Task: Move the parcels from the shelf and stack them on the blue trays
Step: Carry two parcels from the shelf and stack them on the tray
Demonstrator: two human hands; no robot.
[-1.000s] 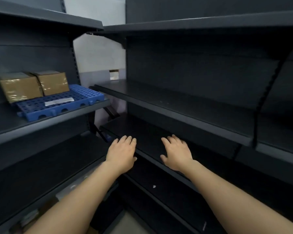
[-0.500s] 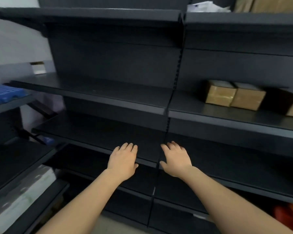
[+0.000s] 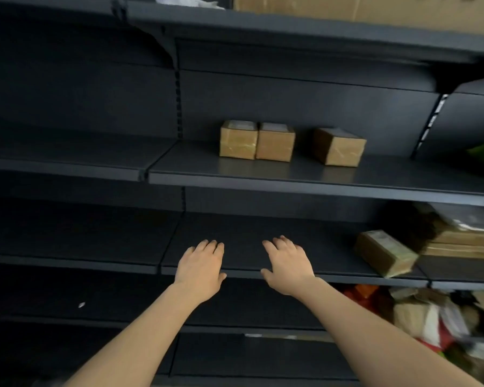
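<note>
Head view: left hand (image 3: 200, 270) and right hand (image 3: 287, 268) outstretched, palms down, each grip slack and empty.

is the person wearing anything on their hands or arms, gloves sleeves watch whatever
Nothing worn shows. The left hand and right hand are bare, with no gloves, and no rings can be made out on the fingers. The left forearm and right forearm are bare to the frame's edge: no sleeves, watch or wristband in view.
</note>
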